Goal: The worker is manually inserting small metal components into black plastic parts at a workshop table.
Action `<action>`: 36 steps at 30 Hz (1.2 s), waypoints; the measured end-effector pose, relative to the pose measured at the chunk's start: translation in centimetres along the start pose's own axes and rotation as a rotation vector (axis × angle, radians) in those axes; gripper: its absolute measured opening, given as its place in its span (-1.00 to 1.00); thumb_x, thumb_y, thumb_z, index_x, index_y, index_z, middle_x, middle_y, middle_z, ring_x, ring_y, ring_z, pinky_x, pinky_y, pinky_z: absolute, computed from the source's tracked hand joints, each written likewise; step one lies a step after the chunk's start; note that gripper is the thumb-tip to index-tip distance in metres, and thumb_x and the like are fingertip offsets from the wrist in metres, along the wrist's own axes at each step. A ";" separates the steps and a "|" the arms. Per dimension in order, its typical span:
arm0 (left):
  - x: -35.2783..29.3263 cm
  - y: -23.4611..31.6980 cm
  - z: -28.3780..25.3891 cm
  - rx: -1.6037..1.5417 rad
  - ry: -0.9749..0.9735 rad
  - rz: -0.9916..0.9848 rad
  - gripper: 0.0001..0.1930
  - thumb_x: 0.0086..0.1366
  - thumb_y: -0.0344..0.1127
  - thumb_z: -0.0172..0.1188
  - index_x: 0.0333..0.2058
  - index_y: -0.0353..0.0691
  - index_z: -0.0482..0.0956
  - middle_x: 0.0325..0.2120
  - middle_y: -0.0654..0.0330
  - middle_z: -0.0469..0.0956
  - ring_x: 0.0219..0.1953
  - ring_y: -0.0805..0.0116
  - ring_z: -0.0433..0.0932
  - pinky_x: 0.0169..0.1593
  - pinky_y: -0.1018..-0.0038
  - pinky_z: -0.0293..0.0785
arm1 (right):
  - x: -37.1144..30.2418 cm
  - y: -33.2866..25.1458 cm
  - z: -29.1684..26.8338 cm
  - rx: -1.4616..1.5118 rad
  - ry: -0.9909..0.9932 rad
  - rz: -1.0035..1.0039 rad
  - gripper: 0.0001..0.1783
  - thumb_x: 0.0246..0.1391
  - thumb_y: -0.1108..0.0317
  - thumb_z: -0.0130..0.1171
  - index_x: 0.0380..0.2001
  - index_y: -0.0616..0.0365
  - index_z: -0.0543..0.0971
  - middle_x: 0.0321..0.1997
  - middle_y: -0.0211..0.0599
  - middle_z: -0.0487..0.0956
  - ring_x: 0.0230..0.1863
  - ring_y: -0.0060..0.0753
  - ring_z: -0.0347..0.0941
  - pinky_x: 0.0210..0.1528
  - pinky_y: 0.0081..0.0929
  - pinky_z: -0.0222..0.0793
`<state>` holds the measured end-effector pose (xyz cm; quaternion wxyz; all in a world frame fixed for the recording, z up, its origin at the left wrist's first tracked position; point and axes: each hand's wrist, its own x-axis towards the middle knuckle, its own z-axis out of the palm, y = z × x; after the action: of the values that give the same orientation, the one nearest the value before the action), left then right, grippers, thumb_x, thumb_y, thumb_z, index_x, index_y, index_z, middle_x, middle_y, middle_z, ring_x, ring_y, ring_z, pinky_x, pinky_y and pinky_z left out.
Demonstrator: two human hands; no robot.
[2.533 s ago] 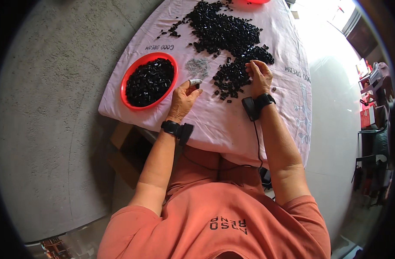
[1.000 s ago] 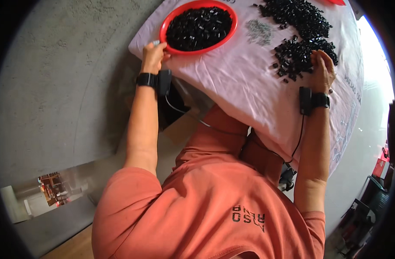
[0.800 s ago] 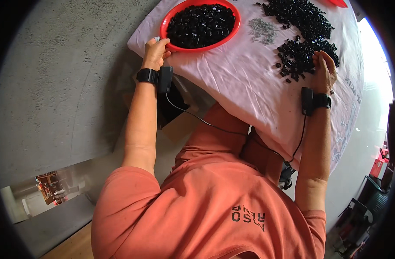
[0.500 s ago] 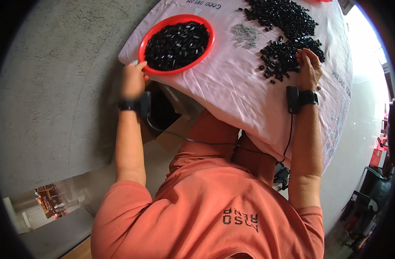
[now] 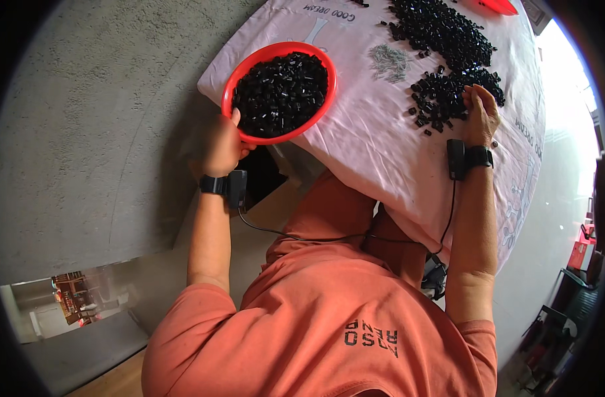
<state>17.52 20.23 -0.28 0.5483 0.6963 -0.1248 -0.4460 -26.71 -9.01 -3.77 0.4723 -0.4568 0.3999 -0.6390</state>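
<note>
A round red basin full of small glossy black pieces sits at the table's left edge, its near side jutting past the cloth. My left hand grips the near-left rim, thumb over the top and fingers beneath; part of the hand is blurred. On the right, my right hand rests at the near edge of a loose heap of similar black pieces. Its fingers are curled together, and whatever may be between them is hidden.
A pale pink printed cloth covers the table. Thin silvery pins or wires lie between basin and heap. More black pieces spread farther back, near another red container. A cable joins my two wristbands. A grey wall stands left.
The basin has come toward me, overhanging the table edge more, with my left hand on its rim. My right hand stays by the heap, fingers more curled. The whole view has shifted slightly.
</note>
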 end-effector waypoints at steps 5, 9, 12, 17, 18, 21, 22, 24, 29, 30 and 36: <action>2.8 -2.5 -0.5 -0.196 -0.062 0.050 -0.57 0.39 0.19 0.09 -0.04 -0.01 0.54 -0.28 0.37 0.65 -0.38 0.47 0.59 -0.41 0.52 0.44 | 0.3 0.2 0.1 0.003 -0.017 -0.018 -0.82 0.25 0.46 0.19 -0.11 0.24 0.61 -0.17 -0.17 0.69 -0.21 -0.46 0.62 -0.12 -0.57 0.53; 2.2 -2.3 0.6 -0.302 -0.068 0.098 -0.56 0.47 0.08 0.01 0.14 -0.05 0.47 0.02 0.34 0.59 -0.04 0.44 0.61 -0.10 0.42 0.59 | 0.3 0.1 0.0 -0.027 0.009 -0.012 -0.83 0.25 0.46 0.19 -0.12 0.26 0.61 -0.18 -0.17 0.69 -0.20 -0.45 0.62 -0.11 -0.57 0.53; 0.5 -1.2 1.4 -0.277 -0.033 0.139 -0.57 0.47 0.09 0.01 0.13 -0.04 0.47 0.00 0.34 0.60 -0.06 0.47 0.61 -0.16 0.48 0.59 | 0.3 0.0 -0.2 -0.035 0.018 -0.002 -0.83 0.25 0.46 0.19 -0.13 0.26 0.61 -0.18 -0.16 0.69 -0.20 -0.45 0.62 -0.11 -0.57 0.53; -0.2 -0.5 -1.1 -0.279 -0.061 0.210 -0.57 0.48 0.11 -0.01 0.12 -0.02 0.47 -0.04 0.34 0.61 -0.11 0.48 0.63 -0.23 0.52 0.59 | 0.6 0.2 -0.1 -0.014 0.005 0.000 -0.84 0.24 0.46 0.20 -0.13 0.26 0.61 -0.18 -0.15 0.69 -0.20 -0.44 0.63 -0.11 -0.58 0.54; -0.5 -0.4 -1.7 -0.302 -0.036 0.238 -0.55 0.48 0.12 -0.02 0.12 -0.03 0.46 -0.04 0.33 0.61 -0.13 0.46 0.63 -0.25 0.52 0.59 | 0.6 0.3 -0.1 -0.007 0.001 -0.004 -0.84 0.24 0.47 0.20 -0.13 0.26 0.61 -0.18 -0.15 0.69 -0.20 -0.43 0.63 -0.11 -0.58 0.54; -1.8 -0.3 -3.7 -0.374 0.041 0.326 -0.50 0.47 0.16 -0.05 0.13 -0.08 0.44 -0.07 0.28 0.61 -0.17 0.41 0.65 -0.34 0.49 0.61 | 0.9 0.6 -0.2 -0.015 0.009 -0.013 -0.83 0.24 0.47 0.21 -0.13 0.26 0.62 -0.18 -0.14 0.69 -0.19 -0.43 0.63 -0.11 -0.57 0.54; -2.1 -0.5 -5.0 -0.374 0.036 0.360 -0.50 0.47 0.16 -0.03 0.15 -0.06 0.43 -0.03 0.28 0.59 -0.13 0.39 0.63 -0.31 0.48 0.61 | 1.0 0.7 -0.3 -0.025 -0.003 -0.033 -0.82 0.23 0.47 0.20 -0.12 0.27 0.62 -0.17 -0.13 0.69 -0.18 -0.41 0.64 -0.10 -0.57 0.54; -3.0 -1.1 -7.2 -0.368 0.139 0.362 -0.50 0.46 0.16 -0.02 0.16 -0.05 0.43 0.00 0.28 0.58 -0.10 0.37 0.62 -0.28 0.45 0.60 | 1.1 0.7 -0.5 -0.027 0.003 -0.036 -0.82 0.23 0.47 0.20 -0.12 0.28 0.62 -0.17 -0.12 0.69 -0.17 -0.40 0.64 -0.09 -0.57 0.54; -5.5 -4.7 -12.8 -0.395 0.311 0.356 -0.46 0.43 0.20 0.02 0.16 -0.06 0.43 0.02 0.29 0.57 -0.05 0.33 0.58 -0.24 0.38 0.57 | 1.3 0.9 -0.7 -0.053 0.003 -0.042 -0.80 0.23 0.48 0.19 -0.10 0.31 0.61 -0.14 -0.09 0.69 -0.17 -0.39 0.64 -0.08 -0.58 0.54; -5.9 -5.8 -14.1 -0.398 0.340 0.352 -0.46 0.42 0.21 0.03 0.11 -0.09 0.45 -0.04 0.26 0.59 -0.16 0.32 0.61 -0.33 0.38 0.56 | 1.1 0.7 -0.4 -0.045 -0.001 -0.021 -0.79 0.23 0.49 0.19 -0.09 0.32 0.61 -0.13 -0.08 0.69 -0.15 -0.38 0.64 -0.07 -0.58 0.54; -6.4 -12.3 -20.2 -0.391 0.419 0.247 -0.50 0.42 0.20 0.03 0.04 -0.10 0.45 -0.17 0.27 0.59 -0.36 0.35 0.58 -0.49 0.46 0.44 | 1.4 1.3 -0.6 -0.053 -0.027 -0.008 -0.77 0.24 0.50 0.16 -0.06 0.33 0.58 -0.09 -0.06 0.67 -0.12 -0.36 0.63 -0.03 -0.58 0.52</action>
<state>25.27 42.14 -7.88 0.7356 0.6341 -0.0044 -0.2383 -27.19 -10.62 -4.85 0.4629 -0.4792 0.4084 -0.6240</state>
